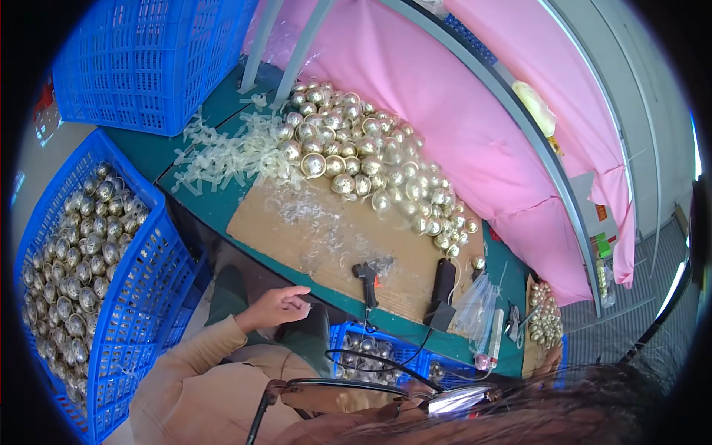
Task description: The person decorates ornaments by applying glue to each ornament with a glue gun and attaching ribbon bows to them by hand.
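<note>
My left hand, in a tan sleeve, is at the near edge of the green table, above my lap. Its fingers are bent together, and a small whitish bit shows at their tips; I cannot make out what it is. Beyond it, a brown cardboard sheet carries a heap of shiny gold balls and scattered clear scraps. A black glue gun with an orange spot lies at the sheet's near edge, closest to that hand. My right hand does not show.
Left stands a blue crate full of gold balls, with another blue crate behind. Translucent strips lie piled beside the heap. A black cylinder, clear bags and pink cloth are right. Another hand is near a second heap.
</note>
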Motion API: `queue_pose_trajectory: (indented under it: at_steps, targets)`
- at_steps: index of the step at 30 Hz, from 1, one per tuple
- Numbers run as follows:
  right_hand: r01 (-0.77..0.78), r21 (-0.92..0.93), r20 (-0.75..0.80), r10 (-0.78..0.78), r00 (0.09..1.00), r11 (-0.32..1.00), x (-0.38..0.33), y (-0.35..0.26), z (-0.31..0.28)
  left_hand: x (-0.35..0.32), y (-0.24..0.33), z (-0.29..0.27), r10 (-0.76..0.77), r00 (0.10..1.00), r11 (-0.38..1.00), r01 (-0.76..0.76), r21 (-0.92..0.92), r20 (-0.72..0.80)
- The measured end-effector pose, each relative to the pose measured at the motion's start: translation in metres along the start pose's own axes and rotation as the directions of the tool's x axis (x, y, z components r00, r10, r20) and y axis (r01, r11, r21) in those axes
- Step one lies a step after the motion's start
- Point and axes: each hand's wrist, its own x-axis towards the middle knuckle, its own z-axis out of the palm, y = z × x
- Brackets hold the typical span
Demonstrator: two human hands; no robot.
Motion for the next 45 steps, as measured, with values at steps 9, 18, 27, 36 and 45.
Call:
queue_pose_trajectory:
  at_steps: [9,18,27,36,45]
  targets:
    - [0.925,-0.162,0.221,-0.901,0.374,0.344,0.087,-0.300,0.226,0.001,0.001,-0.005,0.093,0.993,0.995,-0.095,-0.025,-0.079]
    - [0.750,-0.245,0.289,-0.692,0.662,0.615,0.112,-0.331,0.329,-0.023,0.005,-0.032,0.054,0.938,0.993,-0.085,-0.077,-0.343]
    - [0.963,0.083,0.356,-0.911,0.210,0.255,-0.023,-0.319,0.271,0.059,0.037,-0.024,0.225,0.923,0.971,-0.237,-0.001,-0.312]
    - [0.054,0.551,0.801,-0.546,0.247,0.833,-0.079,-0.304,0.240,0.043,0.038,-0.030,0.111,0.979,0.798,-0.189,-0.572,-0.169]
    - [-0.258,0.433,0.895,-0.379,0.234,0.864,-0.113,-0.287,0.254,0.011,0.051,-0.040,0.209,0.974,0.916,-0.227,-0.331,-0.091]
